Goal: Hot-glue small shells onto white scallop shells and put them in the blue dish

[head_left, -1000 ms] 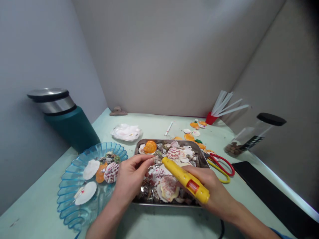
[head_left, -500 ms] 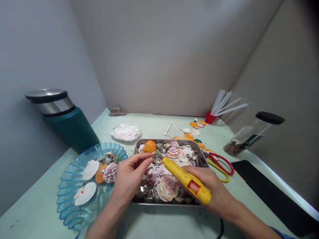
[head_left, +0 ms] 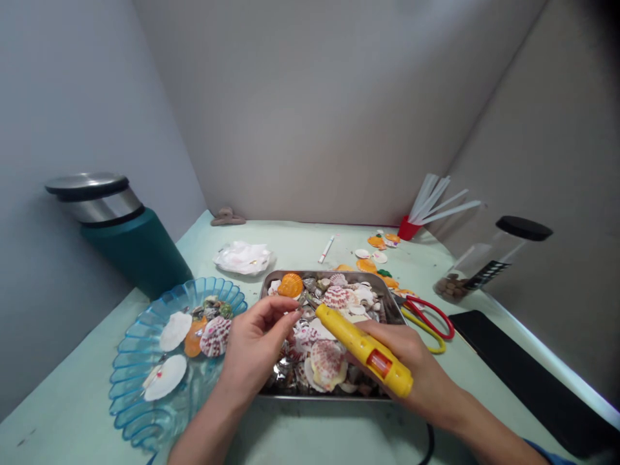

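My right hand (head_left: 397, 352) is wrapped round a yellow hot glue gun (head_left: 356, 342), its metal nozzle pointing up and left over a metal tray (head_left: 329, 398) heaped with seashells. Close to the nozzle, my left hand (head_left: 259, 336) has its thumb and index finger pinched together. What they hold is too small to make out. Just beyond the fingertips lies an orange scallop shell (head_left: 291, 285). A pink-and-white scallop shell (head_left: 329, 363) rests on the near part of the heap. Left of my left hand, a blue scalloped plate (head_left: 126, 361) bears white, orange and purple-speckled shells.
A teal bottle (head_left: 138, 248) stands behind the plate. White tissue (head_left: 243, 257) and a marker (head_left: 326, 249) lie beyond the tray. To the right are red-and-yellow scissors (head_left: 436, 323), glue sticks in a red cup (head_left: 408, 228), a clear jar (head_left: 479, 271) and a black slab (head_left: 523, 374).
My left fingertips have shifted slightly to the right and down, near the nozzle. The glue gun has barely moved, and the things on the table stay put.
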The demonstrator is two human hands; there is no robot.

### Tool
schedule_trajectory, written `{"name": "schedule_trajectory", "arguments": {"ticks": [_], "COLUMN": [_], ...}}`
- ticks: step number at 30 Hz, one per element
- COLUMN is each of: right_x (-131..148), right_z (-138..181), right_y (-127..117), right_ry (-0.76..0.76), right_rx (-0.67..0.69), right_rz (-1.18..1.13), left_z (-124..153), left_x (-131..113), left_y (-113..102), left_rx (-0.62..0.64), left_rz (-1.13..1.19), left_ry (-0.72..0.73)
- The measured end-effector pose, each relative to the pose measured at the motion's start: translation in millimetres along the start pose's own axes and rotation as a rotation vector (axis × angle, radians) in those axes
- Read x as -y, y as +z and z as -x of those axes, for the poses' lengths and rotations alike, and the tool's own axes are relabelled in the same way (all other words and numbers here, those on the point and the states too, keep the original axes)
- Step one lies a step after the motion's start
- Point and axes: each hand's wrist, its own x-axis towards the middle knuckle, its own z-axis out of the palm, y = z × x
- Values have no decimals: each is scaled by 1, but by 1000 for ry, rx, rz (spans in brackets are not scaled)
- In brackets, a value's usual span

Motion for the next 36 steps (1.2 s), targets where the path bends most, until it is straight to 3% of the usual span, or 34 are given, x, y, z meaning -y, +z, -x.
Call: {"name": "schedule_trajectory", "arguments": {"ticks": [13,18,24,36], "right_x": [1,-2,-1,2], "right_z": [0,1,-1,-1], "right_y": [-3,-1,-1,-2], "right_ry": [-26,13,14,-2], "right_rx": [15,-68,-9,6], "right_rz": [1,8,-15,-9], "left_z": [-1,0,1,0], "left_x": [1,0,0,1], "left_y": [0,0,-1,-1], "left_rx": [14,4,8,-2], "left_rz": [-28,-102,-169,-78], "left_ry": [8,67,122,65]}}
